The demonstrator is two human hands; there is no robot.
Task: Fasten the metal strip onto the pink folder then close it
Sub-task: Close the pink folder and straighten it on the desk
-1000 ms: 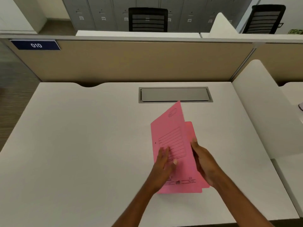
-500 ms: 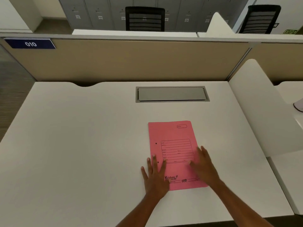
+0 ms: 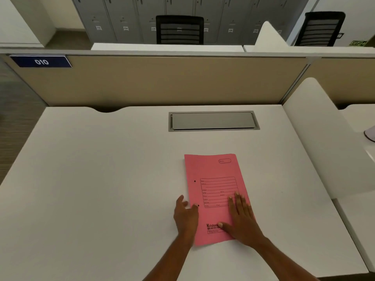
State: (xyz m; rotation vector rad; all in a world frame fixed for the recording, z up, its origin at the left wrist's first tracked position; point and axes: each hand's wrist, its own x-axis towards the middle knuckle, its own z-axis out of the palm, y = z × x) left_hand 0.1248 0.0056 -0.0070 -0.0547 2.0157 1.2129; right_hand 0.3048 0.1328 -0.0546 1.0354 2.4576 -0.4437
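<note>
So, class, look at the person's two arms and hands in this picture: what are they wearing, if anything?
Nothing is worn on either. The left hand and right hand are bare, with no gloves, and no rings can be made out. Both forearms are bare down to the bottom edge of the picture: no sleeves, cuffs, watch or bracelet show. Whether a sleeve starts higher up cannot be told.

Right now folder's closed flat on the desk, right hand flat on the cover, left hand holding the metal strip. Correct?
Not quite. The head view shows the left hand empty, resting at the left edge of the pink folder; no strip is visible. The folder is closed flat on the desk, with the right hand on it.
</note>
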